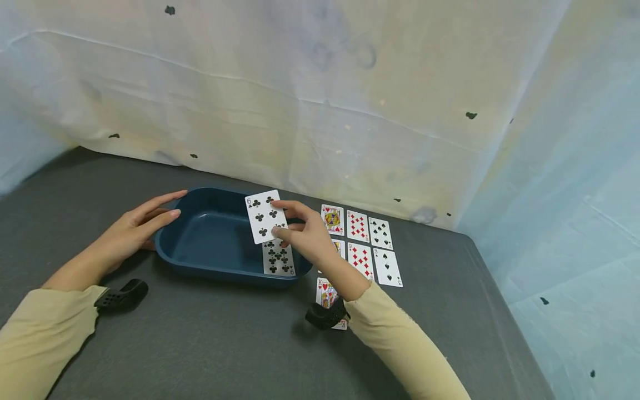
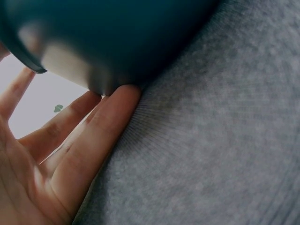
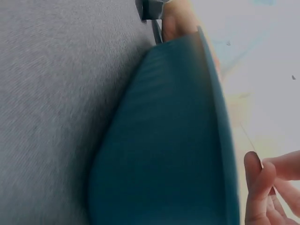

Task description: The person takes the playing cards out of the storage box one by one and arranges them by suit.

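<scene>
My right hand (image 1: 305,230) pinches a six of clubs playing card (image 1: 260,214) between thumb and fingers. That card is tilted over the right end of a dark blue plastic basin (image 1: 200,270). Inside the basin, just below it, lies another clubs card (image 1: 279,261), its upper part hidden. At the basin's left end, my left hand (image 1: 135,225) touches the rim with extended fingers and thumb. In the left wrist view, straight fingers (image 2: 89,154) rest against the outer wall. The right wrist view shows the held card (image 3: 247,136) nearly edge-on above the rim.
Right of the basin, face-up cards lie in columns: hearts face cards (image 1: 332,218), diamonds (image 1: 358,226) and spades (image 1: 387,268). My right forearm covers some. The grey table (image 1: 200,344) meets a pale cloth backdrop (image 1: 300,122) behind and at the right.
</scene>
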A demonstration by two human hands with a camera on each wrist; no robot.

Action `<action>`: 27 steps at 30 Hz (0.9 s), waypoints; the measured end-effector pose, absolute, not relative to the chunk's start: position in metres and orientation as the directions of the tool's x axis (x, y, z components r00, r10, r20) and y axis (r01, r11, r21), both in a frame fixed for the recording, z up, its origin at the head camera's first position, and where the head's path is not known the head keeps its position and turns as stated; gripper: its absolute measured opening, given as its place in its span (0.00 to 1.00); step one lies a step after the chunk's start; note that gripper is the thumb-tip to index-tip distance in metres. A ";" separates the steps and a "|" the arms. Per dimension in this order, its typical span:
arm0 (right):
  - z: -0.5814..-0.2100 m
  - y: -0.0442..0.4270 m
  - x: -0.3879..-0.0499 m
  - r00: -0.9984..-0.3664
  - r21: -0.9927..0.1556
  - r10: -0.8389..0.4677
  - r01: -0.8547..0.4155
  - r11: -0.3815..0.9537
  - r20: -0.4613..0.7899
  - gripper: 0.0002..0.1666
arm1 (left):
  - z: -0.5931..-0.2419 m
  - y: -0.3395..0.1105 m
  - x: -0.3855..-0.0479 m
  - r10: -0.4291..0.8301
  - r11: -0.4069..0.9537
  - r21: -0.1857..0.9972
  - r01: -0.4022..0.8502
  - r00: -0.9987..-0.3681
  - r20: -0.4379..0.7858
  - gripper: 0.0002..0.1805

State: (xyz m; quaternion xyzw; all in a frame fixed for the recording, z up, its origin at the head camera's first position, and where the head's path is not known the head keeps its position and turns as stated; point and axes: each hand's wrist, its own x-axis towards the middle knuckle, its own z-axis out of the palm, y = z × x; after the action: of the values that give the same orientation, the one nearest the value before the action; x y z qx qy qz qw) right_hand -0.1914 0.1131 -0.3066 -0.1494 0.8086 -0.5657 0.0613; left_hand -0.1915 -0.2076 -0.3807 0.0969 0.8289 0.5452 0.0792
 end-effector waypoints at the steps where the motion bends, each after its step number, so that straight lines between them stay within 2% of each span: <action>1: -0.306 0.116 -0.191 -0.950 -0.936 -0.301 -0.175 0.305 0.079 0.28 | -0.381 -0.208 -0.191 0.245 0.390 0.918 0.072 -0.969 -0.028 0.30; 6: -0.307 0.134 -0.189 -0.956 -0.942 -0.270 -0.193 0.275 0.117 0.29 | -0.380 -0.209 -0.191 0.257 0.394 0.916 0.080 -0.966 -0.027 0.30; 14: -0.313 0.164 -0.183 -0.979 -0.950 -0.179 -0.149 0.274 0.102 0.29 | -0.380 -0.209 -0.191 0.258 0.401 0.913 0.073 -0.965 -0.036 0.30; 27: -0.319 0.211 -0.182 -0.996 -0.930 -0.023 -0.086 0.358 0.083 0.30 | -0.380 -0.211 -0.191 0.264 0.398 0.913 0.093 -0.964 -0.017 0.30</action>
State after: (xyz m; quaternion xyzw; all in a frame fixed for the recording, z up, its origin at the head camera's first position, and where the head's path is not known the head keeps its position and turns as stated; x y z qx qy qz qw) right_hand -0.1818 0.2111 -0.3191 -0.0331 0.8234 -0.5658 -0.0277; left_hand -0.1913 -0.2113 -0.3804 0.1074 0.8323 0.5379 0.0795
